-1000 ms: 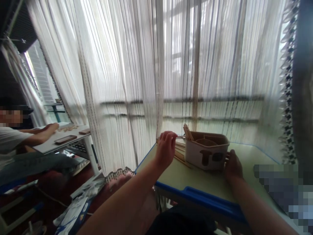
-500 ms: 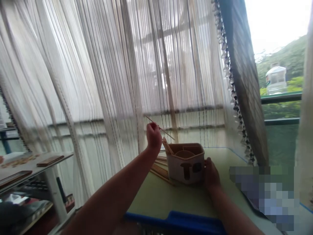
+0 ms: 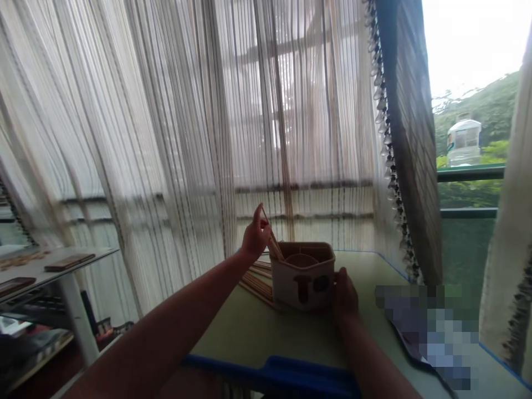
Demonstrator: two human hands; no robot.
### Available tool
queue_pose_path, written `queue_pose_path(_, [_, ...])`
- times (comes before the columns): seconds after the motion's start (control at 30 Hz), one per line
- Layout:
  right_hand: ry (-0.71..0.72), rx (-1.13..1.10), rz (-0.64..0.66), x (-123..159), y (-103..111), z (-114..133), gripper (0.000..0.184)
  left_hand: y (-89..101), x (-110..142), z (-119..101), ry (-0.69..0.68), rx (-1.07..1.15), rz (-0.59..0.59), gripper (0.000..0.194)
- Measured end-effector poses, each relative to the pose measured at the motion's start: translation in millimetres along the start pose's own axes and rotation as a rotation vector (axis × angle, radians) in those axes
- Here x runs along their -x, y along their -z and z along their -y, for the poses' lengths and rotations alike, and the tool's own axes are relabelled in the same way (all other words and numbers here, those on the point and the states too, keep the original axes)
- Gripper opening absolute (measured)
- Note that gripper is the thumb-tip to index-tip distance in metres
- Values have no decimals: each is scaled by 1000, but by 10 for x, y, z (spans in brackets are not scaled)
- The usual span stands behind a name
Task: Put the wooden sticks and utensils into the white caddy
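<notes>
A pale utensil holder (image 3: 286,288) with a brown rim and a cut-out in its front stands upright on the greenish table. My right hand (image 3: 346,296) grips its right side. At the holder's left compartment, my left hand (image 3: 254,239) pinches a thin wooden chopstick (image 3: 265,213), which slants with its lower end toward the compartment. Several chopsticks (image 3: 275,248) lean inside that compartment, partly behind my fingers. More loose chopsticks (image 3: 258,287) lie on the table to the left of the holder, some hidden behind it.
The table (image 3: 241,332) has a blue edge piece (image 3: 307,374) nearest me. On its right lies a dark flat object (image 3: 409,338), partly pixelated. A sheer curtain (image 3: 187,138) hangs behind. At the left stands another table (image 3: 100,254) with small pieces and brown trays.
My left hand has lowered slightly and turned the chopstick from a shallow slant to a steep one, above the holder's left compartment. My right hand keeps its hold on the holder.
</notes>
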State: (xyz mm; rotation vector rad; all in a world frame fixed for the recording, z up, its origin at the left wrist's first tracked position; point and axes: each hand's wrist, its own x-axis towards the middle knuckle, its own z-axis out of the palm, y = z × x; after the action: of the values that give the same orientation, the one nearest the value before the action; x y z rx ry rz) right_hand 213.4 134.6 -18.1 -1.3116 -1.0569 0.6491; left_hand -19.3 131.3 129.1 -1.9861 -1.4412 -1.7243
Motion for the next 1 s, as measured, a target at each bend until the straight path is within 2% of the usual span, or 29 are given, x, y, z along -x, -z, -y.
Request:
queue_pose_path(0.13, [8, 9, -6, 6, 7, 14, 61, 54, -44, -51, -33, -31, 47, 61])
queue_pose_path(0.27, [7, 2, -10, 17, 18, 46, 60, 113, -51, -113, -102, -87, 180, 28])
queue_pose_path(0.33, [20, 13, -9, 26, 25, 69, 60, 134, -39, -132, -123, -114, 185, 15])
queue_pose_path(0.5, [17, 35, -14, 44, 45, 109, 58, 182, 43, -152, -75, -110, 109, 14])
queue_pose_path(0.57, [23, 51, -13, 37, 45, 103, 57, 211, 138, -128, -38, -98, 36, 18])
queue_pose_path(0.67, [59, 67, -3, 21, 21, 73, 57, 266, 411, 17, 26, -116, -138, 23])
queue_pose_path(0.73, [88, 16, 30, 20, -6, 51, 56, 301, 670, 198, 41, -181, -174, 25])
queue_pose_path(0.8, [90, -67, 82, 36, -30, 35, 59, 327, 950, 418, 58, -278, -109, 28])
queue_pose_path(0.9, [91, -144, 163, 88, -32, 47, 66, 346, 1299, 700, 130, -442, 153, 39])
queue_pose_path(1.0, [102, -106, 242, 153, 6, 106, 69, 341, 1465, 821, 175, -497, 363, 33])
